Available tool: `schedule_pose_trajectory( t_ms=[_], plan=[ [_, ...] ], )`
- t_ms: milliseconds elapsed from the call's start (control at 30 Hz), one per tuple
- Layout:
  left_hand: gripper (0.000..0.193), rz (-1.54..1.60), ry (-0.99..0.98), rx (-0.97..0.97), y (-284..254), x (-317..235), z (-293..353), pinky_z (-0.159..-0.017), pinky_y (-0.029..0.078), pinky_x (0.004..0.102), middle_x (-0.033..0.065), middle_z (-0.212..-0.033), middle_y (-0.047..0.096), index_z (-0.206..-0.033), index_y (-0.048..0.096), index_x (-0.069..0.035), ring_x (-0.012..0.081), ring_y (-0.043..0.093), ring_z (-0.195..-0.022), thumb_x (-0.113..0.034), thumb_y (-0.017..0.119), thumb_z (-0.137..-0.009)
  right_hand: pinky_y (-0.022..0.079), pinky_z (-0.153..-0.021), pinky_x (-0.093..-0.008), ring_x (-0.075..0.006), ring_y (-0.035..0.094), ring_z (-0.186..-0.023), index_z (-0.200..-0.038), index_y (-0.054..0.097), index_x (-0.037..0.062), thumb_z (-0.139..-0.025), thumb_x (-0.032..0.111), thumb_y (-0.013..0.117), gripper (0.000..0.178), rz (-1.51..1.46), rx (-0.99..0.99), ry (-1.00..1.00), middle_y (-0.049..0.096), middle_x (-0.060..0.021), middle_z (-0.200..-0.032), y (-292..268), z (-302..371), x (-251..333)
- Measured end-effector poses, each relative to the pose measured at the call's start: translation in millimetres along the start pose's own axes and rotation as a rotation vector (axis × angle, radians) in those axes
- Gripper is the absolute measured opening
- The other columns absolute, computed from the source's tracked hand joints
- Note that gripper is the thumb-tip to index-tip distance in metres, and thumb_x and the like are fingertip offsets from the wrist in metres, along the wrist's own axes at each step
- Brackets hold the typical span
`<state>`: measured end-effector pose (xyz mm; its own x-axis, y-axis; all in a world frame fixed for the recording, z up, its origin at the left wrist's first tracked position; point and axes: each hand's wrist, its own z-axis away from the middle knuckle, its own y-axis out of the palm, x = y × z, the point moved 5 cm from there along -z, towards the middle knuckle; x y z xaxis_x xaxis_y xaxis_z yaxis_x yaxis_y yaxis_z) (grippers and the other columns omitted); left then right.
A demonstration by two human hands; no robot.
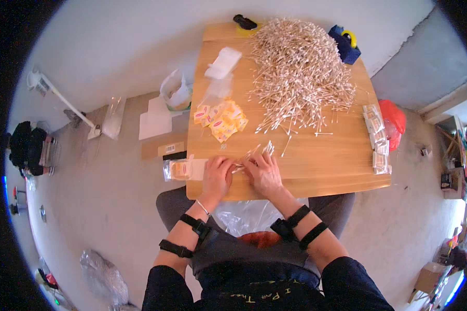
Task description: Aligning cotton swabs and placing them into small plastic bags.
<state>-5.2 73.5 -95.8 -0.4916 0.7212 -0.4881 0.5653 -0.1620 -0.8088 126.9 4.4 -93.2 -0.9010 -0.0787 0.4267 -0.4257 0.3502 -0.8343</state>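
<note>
My right hand (263,173) is closed over a small bunch of cotton swabs (268,148) near the front edge of the wooden table. Some white tips fan out beyond its fingers. Close beside it, my left hand (218,177) has its fingers curled together, with a few swab ends (237,168) at its fingertips. A pale strip of card (198,170) runs out from under the left hand toward a small clear-and-orange package (180,169) at the table's left edge. Farther back lies a large heap of loose swabs (301,67).
Yellow printed cards (223,120) lie left of the heap, with white sheets (223,62) behind. Packed clear boxes (377,139) line the right edge. A dark blue holder with a yellow ring (345,45) and a black object (245,22) stand at the back. A red bag (393,123) is beyond the table.
</note>
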Motion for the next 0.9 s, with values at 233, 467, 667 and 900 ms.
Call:
schedule_pose_trajectory(
  t_ms=[233,467,667,900],
  plan=[
    [0.022,0.084,-0.097,-0.16,-8.1,0.8,-6.1,-0.084,0.044,0.0408,0.0103,-0.096,0.06,-0.103,0.063,-0.005,0.0316,0.054,-0.094,-0.003,0.062,-0.081,0.044,-0.084,-0.044,-0.0303,0.051,-0.1,-0.108,0.064,0.014,-0.077,0.016,0.066,0.032,0.113,-0.143,0.245,0.055,-0.008,-0.1,-16.9,-19.5,-64.6],
    [0.023,0.125,-0.125,-0.229,-14.1,7.5,1.9,-0.084,0.045,0.0407,0.0134,-0.098,0.061,-0.105,0.061,-0.004,0.0329,0.055,-0.094,-0.001,0.059,-0.082,0.04,-0.089,-0.0454,-0.0315,0.048,-0.102,-0.106,0.065,0.0126,-0.077,0.01,0.065,0.028,0.183,-0.276,0.233,0.056,-0.0069,-0.108,-35.7,-5.3,-38.4],
    [0.031,0.158,-0.101,-0.244,-16.4,1.5,6.1,-0.088,0.044,0.0423,0.0142,-0.107,0.058,-0.108,0.06,-0.006,0.0337,0.053,-0.101,-0.007,0.066,-0.078,0.036,-0.093,-0.0475,-0.03,0.048,-0.106,-0.105,0.065,0.016,-0.077,0.015,0.065,0.028,0.122,-0.149,0.19,0.055,-0.0049,-0.109,-15.3,19.1,-5.1],
    [0.033,0.123,0.028,-0.078,-13.7,-8.4,13.8,-0.089,0.044,0.0405,0.0107,-0.109,0.054,-0.105,0.064,-0.008,0.0314,0.052,-0.102,-0.012,0.073,-0.074,0.036,-0.093,-0.046,-0.0285,0.048,-0.106,-0.107,0.066,0.0189,-0.071,0.012,0.063,0.036,0.029,-0.024,0.073,0.055,-0.0029,-0.108,3.0,19.5,24.3]
  ],
)
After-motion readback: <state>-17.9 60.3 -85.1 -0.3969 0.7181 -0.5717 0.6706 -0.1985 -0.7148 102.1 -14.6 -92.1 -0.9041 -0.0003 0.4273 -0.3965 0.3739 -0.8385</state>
